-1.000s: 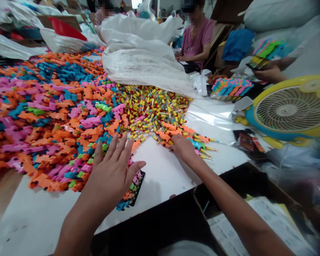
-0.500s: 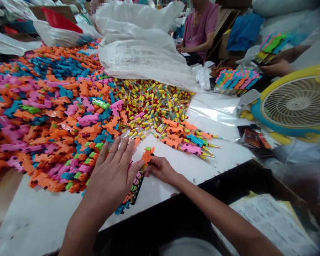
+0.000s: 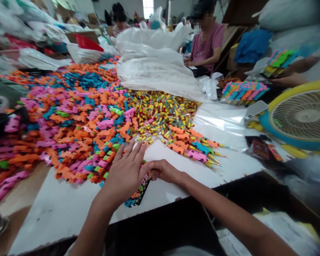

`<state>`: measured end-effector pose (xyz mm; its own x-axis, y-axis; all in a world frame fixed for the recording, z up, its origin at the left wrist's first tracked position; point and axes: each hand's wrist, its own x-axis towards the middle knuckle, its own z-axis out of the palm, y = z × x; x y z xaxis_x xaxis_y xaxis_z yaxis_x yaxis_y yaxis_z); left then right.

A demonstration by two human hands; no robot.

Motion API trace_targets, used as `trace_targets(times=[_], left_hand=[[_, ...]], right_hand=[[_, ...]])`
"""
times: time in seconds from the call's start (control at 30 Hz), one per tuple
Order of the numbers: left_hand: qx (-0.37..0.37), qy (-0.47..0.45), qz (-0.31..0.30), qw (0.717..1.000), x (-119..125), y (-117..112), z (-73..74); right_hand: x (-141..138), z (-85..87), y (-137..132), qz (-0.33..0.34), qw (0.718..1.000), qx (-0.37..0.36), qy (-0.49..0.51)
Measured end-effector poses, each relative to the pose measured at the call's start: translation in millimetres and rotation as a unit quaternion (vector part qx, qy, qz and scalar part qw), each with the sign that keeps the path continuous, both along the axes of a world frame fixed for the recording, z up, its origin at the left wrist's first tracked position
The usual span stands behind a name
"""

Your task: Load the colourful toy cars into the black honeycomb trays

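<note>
My left hand [image 3: 126,174] lies flat with its fingers stretched out over a row of small toy cars [image 3: 136,196], hiding much of it. The row is orange, pink, blue and green and stands in a narrow black holder [image 3: 144,193] on the white table top. At the row's far end my right hand [image 3: 162,170] is closed, its thumb and fingers pinched on a toy car that is mostly hidden. The tips of both hands meet there. Beside my left hand spreads a big heap of toy cars [image 3: 77,128].
Yellow-capped clear tubes [image 3: 165,110] are piled beyond my hands, with several cars joined to tubes [image 3: 194,145] to their right. A large white sack [image 3: 154,67] stands behind. A yellow-and-blue fan [image 3: 304,115] is at the right. A co-worker in a pink shirt [image 3: 206,46] sits farther back.
The view has tilted up and turned left. The orange car that stood up at my right fingertips is now lower and mostly covered by my hands. My left hand remains flat over the row.
</note>
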<state>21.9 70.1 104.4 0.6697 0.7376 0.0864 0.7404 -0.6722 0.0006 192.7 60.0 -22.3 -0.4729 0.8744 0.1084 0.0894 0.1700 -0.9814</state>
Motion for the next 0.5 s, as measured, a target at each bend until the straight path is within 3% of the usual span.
trace_targets(times=[0.1, 0.23, 0.3, 0.33, 0.4, 0.47, 0.5], left_hand=[[-0.049, -0.026, -0.019, 0.998, -2.2, -7.6, 6.9], [-0.148, -0.110, -0.131, 0.974, -14.2, -25.3, 23.0], [-0.153, -0.187, -0.156, 0.958, -26.7, -33.9, 30.8], [-0.137, -0.236, -0.139, 0.952, -35.1, -38.2, 33.2], [-0.085, -0.341, -0.040, 0.936, -54.8, -48.1, 31.8], [-0.037, -0.442, 0.111, 0.890, -73.2, -59.0, 19.7], [-0.012, -0.492, 0.193, 0.849, -79.9, -63.8, 9.4]], right_hand=[[-8.1, -8.9, -24.2, -0.073, 0.997, -0.014, 0.008], [-14.6, -17.9, -72.1, -0.111, 0.991, -0.016, -0.067], [-10.8, -20.7, -92.5, -0.111, 0.990, -0.009, -0.090], [-7.9, -21.0, -99.9, -0.113, 0.989, -0.001, -0.098], [-2.9, -18.7, -109.1, -0.116, 0.988, 0.004, -0.099], [-2.3, -12.6, -113.5, -0.137, 0.988, -0.014, -0.072], [-4.2, -8.8, -114.3, -0.157, 0.986, -0.029, -0.051]])
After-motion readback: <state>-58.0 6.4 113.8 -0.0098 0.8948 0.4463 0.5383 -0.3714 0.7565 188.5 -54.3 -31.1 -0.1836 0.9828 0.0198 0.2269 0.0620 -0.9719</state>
